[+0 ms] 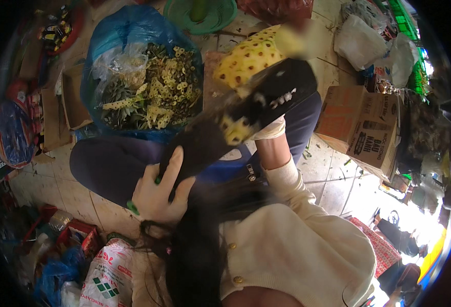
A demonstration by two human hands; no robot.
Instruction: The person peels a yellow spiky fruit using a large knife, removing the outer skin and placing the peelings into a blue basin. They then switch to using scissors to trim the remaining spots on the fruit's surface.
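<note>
My left hand, pale and seemingly gloved, grips the green handle of a wide dark-bladed knife. The blade slants up to the right across my lap, and a strip of pineapple peel with dark eyes clings to it. Beyond the blade is a peeled pineapple dotted with brown eyes. My right hand, in a pale glove, is mostly hidden behind the blade, below the fruit; its grip does not show. A blue plastic bag holds pineapple peelings and leaves.
Green plastic basket at the top. Cardboard box and white plastic bags at the right. Open carton left of the blue bag. White printed sack at the lower left. People's legs show at the lower right.
</note>
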